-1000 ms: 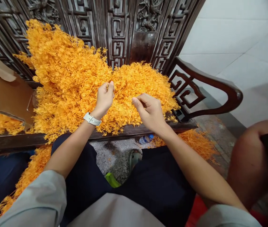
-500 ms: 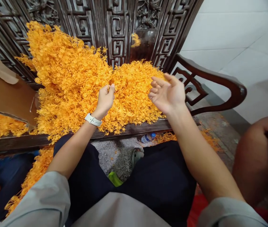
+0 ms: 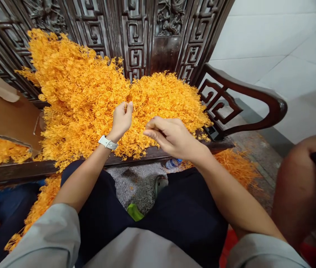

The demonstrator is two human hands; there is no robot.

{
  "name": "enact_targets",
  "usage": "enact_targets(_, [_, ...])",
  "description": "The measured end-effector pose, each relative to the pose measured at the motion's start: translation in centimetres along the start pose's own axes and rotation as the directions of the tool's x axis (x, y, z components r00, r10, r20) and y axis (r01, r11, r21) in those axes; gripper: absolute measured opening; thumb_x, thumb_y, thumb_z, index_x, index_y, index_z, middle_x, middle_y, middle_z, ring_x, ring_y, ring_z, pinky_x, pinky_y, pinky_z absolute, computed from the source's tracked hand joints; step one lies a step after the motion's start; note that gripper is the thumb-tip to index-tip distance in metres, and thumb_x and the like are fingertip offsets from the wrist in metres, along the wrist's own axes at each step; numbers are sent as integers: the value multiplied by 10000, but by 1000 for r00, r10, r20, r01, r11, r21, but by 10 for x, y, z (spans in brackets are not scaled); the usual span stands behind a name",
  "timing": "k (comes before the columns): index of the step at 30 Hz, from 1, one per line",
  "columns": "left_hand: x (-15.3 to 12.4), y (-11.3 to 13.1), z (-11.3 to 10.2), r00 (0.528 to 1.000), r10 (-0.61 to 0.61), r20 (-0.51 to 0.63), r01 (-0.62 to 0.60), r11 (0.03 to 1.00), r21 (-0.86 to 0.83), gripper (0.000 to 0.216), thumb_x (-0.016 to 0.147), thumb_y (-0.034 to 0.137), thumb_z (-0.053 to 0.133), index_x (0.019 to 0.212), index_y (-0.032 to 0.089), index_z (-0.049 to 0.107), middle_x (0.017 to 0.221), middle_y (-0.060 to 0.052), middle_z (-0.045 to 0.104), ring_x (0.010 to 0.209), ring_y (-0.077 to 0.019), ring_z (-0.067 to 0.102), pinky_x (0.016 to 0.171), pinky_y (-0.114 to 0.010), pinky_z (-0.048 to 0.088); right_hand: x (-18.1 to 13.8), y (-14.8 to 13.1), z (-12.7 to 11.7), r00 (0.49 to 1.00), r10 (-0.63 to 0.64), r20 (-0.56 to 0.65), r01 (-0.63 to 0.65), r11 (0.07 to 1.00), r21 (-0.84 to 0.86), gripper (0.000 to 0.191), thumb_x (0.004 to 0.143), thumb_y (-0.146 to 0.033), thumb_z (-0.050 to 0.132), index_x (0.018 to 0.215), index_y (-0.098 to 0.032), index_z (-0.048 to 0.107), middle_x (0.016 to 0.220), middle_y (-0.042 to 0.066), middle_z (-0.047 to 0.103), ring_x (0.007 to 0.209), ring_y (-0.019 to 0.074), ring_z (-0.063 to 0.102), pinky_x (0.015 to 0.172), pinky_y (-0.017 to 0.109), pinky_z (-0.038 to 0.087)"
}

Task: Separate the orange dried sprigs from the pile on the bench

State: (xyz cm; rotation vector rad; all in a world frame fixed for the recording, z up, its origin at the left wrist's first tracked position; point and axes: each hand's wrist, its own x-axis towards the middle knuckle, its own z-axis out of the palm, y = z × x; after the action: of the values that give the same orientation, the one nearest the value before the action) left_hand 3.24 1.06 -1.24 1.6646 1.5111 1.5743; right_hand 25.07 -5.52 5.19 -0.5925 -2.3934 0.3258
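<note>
A large heap of orange plastic flower sprigs covers the bench seat before me, with a second mound joined to it on the right. My left hand, with a white watch on its wrist, is closed in a pinch in front of the heap. A thin orange flower piece seems to show between its thumb and forefinger. To its right, my right hand hovers over the front of the mound, fingertips pressed to the thumb and pointing left. Whatever those fingers hold is too small to make out.
Behind the heap rises a carved dark wood bench back, with a curved armrest at right. A cardboard box stands left. Below the seat are a plastic bottle and loose orange strands. Another person's knee is at right.
My right hand has come left and down from the mound's right side, going from spread fingers to a pinch. An orange piece seen in mid-air has gone from view. My left hand stays nearly still.
</note>
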Motion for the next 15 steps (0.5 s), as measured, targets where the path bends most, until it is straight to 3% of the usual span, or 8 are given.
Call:
enact_targets(3, [1, 1, -2, 1000, -13, 18, 14, 999, -46, 461, 1087, 463, 547, 700, 236, 441, 614, 24, 420, 565, -144, 359, 579, -339, 282, -1, 7, 7, 993, 52, 103, -28, 975, -222, 500, 1136, -570, 404, 1116, -134, 649, 968, 116, 719, 785, 199, 606, 667, 310, 358])
enact_targets(5, [0, 5, -2, 999, 54, -5, -54, 998, 14, 472, 1082, 456, 558, 690, 235, 415, 615, 26, 411, 566, -142, 350, 586, -345, 269, -1, 7, 12, 986, -20, 167, 60, 969, -238, 464, 1146, -495, 418, 954, -145, 654, 856, 93, 686, 726, 185, 564, 648, 315, 336])
enact_targets(6, [-1, 7, -2, 996, 90, -14, -89, 995, 53, 480, 1080, 448, 566, 684, 236, 396, 612, 27, 403, 563, -141, 346, 590, -350, 261, -1, 2, 13, 985, -88, 146, 114, 977, -183, 447, 1150, -435, 430, 867, -156, 632, 783, 71, 652, 690, 170, 537, 645, 314, 339])
enact_targets(8, [0, 8, -3, 991, 134, -24, -131, 985, 112, 483, 1081, 420, 565, 678, 238, 372, 606, 31, 388, 556, -140, 339, 596, -359, 247, -2, -14, 11, 983, -184, -22, 184, 983, 23, 393, 1140, -330, 482, 804, -166, 603, 710, 34, 604, 651, 141, 514, 651, 295, 375])
enact_targets(10, [2, 3, -4, 989, 143, -33, -136, 978, 158, 464, 1078, 392, 573, 685, 239, 379, 602, 36, 378, 551, -141, 323, 598, -361, 233, -4, -36, 2, 968, -153, -197, 209, 927, 311, 309, 1113, -289, 563, 835, -163, 613, 714, 13, 605, 631, 113, 524, 645, 262, 414])
enact_targets(11, [4, -1, -4, 991, 123, -44, -114, 979, 169, 463, 1074, 388, 583, 685, 239, 381, 597, 39, 370, 548, -141, 313, 595, -359, 227, -5, -45, -4, 971, -121, -208, 205, 870, 449, 273, 1098, -277, 598, 853, -161, 621, 719, 6, 609, 621, 101, 531, 632, 245, 424])
enact_targets(13, [10, -9, -7, 996, 47, -70, -37, 989, 140, 483, 1065, 400, 602, 672, 238, 373, 585, 44, 348, 543, -138, 296, 588, -351, 220, -7, -55, -16, 989, -122, -81, 145, 754, 640, 238, 1075, -247, 641, 855, -156, 635, 718, -3, 612, 609, 83, 541, 611, 219, 431])
enact_targets(15, [14, -15, -10, 996, -28, -81, 32, 999, 42, 504, 1067, 413, 594, 655, 236, 365, 585, 43, 343, 544, -134, 300, 581, -336, 232, -8, -51, -24, 978, -184, 103, 54, 691, 721, 220, 1049, -218, 676, 842, -147, 656, 714, -3, 621, 610, 75, 551, 598, 204, 432])
